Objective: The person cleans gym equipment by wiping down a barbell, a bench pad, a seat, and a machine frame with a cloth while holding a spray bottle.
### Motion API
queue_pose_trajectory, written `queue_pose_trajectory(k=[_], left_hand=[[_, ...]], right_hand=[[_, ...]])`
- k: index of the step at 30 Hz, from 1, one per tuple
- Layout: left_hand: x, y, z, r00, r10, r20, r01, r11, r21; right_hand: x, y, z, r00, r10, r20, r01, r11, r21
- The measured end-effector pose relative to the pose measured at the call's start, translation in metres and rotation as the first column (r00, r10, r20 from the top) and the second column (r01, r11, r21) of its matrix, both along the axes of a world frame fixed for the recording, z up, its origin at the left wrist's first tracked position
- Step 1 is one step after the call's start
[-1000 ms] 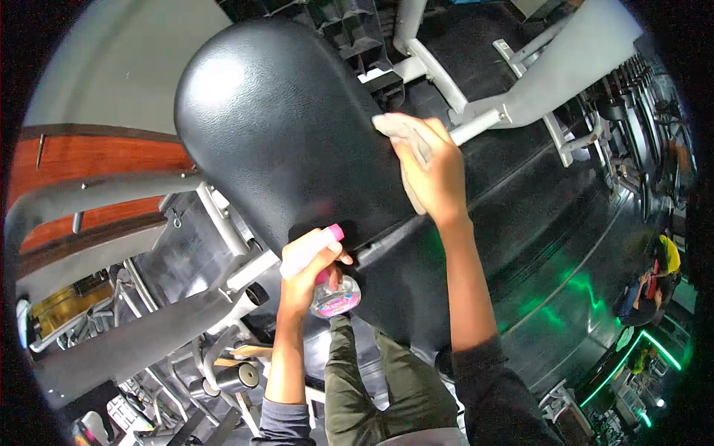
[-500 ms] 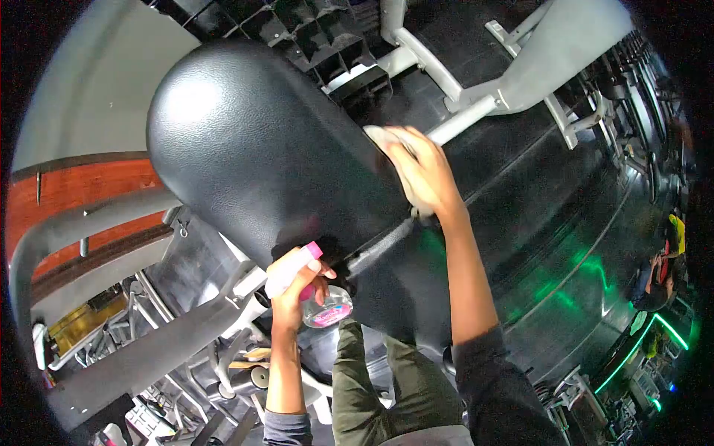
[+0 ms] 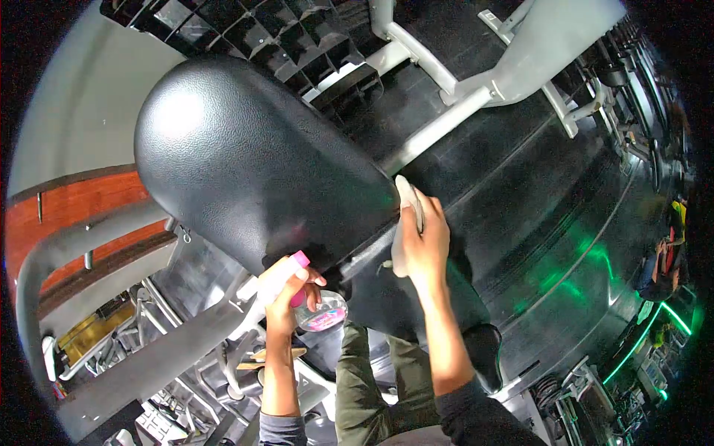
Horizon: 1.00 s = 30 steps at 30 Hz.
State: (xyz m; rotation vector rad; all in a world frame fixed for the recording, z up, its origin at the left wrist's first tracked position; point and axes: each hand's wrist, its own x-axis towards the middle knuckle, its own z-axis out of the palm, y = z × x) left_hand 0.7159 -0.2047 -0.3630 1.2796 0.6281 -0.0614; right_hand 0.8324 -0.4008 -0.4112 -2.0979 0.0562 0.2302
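A black padded bench back (image 3: 245, 156) fills the upper left middle, and a black seat pad (image 3: 387, 297) lies below it across a narrow gap. My left hand (image 3: 286, 290) is wrapped round a clear spray bottle (image 3: 322, 312) with a pink and white nozzle, close to the pad's lower edge. Fingers of my right hand (image 3: 428, 238) are closed on a pale cloth (image 3: 402, 238), which touches the right corner of the bench back near the gap.
Grey metal frame bars (image 3: 439, 134) run to the upper right, and another thick bar (image 3: 160, 357) crosses the lower left. A black crate-like rack (image 3: 275, 33) stands at the top. Another person (image 3: 662, 260) is at the far right.
My right hand has moved down with the cloth along the bench back's right edge towards the gap. The view has shifted; my left hand still holds the bottle.
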Motion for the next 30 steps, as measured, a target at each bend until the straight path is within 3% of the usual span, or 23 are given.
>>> queue_pose_trajectory(k=[4,6,8,9,10,14,17,20,22,25,26,27,29,30], left_hand=[[-0.002,0.000,-0.001,1.000,0.020,-0.012,-0.020,1.000,-0.024],[-0.001,0.000,0.000,0.999,0.029,-0.024,-0.030,0.999,-0.040],[-0.001,0.000,0.001,0.999,0.026,-0.024,-0.027,0.999,-0.036],[-0.001,0.000,0.002,0.999,0.026,-0.021,-0.026,0.999,-0.041],[0.000,0.001,0.001,1.000,0.013,-0.004,-0.013,0.999,-0.046],[-0.002,0.001,0.002,0.999,-0.001,0.049,0.004,0.999,-0.047],[-0.010,0.002,0.000,0.993,0.008,0.115,0.003,0.996,-0.090],[-0.032,0.006,0.004,0.981,0.069,0.183,-0.046,0.991,-0.126],[-0.055,0.010,0.011,0.994,0.075,0.078,-0.072,0.997,-0.036],[-0.091,0.024,0.025,0.986,0.166,0.023,-0.164,0.984,-0.063],[-0.103,0.029,0.029,0.982,0.190,-0.005,-0.190,0.979,-0.072],[-0.118,0.034,0.030,0.975,0.221,-0.009,-0.221,0.973,-0.058],[-0.141,0.046,0.025,0.979,0.204,-0.005,-0.204,0.979,-0.021],[-0.152,0.048,0.020,0.975,0.223,-0.006,-0.223,0.975,-0.015]], right_hand=[[-0.039,0.019,0.010,0.976,-0.162,0.147,0.163,0.987,0.005],[-0.069,0.017,0.006,0.981,-0.053,0.188,0.042,0.997,0.060],[-0.093,0.015,0.003,0.960,0.217,0.175,-0.215,0.976,-0.031],[-0.097,0.017,0.000,0.960,0.228,0.165,-0.227,0.974,-0.023],[-0.091,0.017,-0.007,0.941,0.188,0.281,-0.184,0.982,-0.038],[-0.037,0.011,-0.015,0.881,-0.116,0.459,0.146,0.989,-0.028],[-0.020,0.022,-0.006,0.875,-0.136,0.464,0.164,0.986,-0.021],[-0.059,0.044,0.004,0.854,0.114,0.508,-0.083,0.993,-0.084],[-0.093,0.061,0.007,0.874,0.233,0.427,-0.254,0.967,-0.009],[-0.079,0.049,0.000,0.780,0.316,0.540,-0.231,0.947,-0.222],[-0.073,0.050,-0.004,0.885,0.186,0.427,-0.101,0.972,-0.213],[-0.061,0.049,-0.009,0.836,0.047,0.547,0.030,0.991,-0.130],[-0.051,0.053,-0.010,0.825,-0.213,0.524,0.234,0.972,0.027],[-0.057,0.058,-0.012,0.825,-0.192,0.532,0.217,0.976,0.016]])
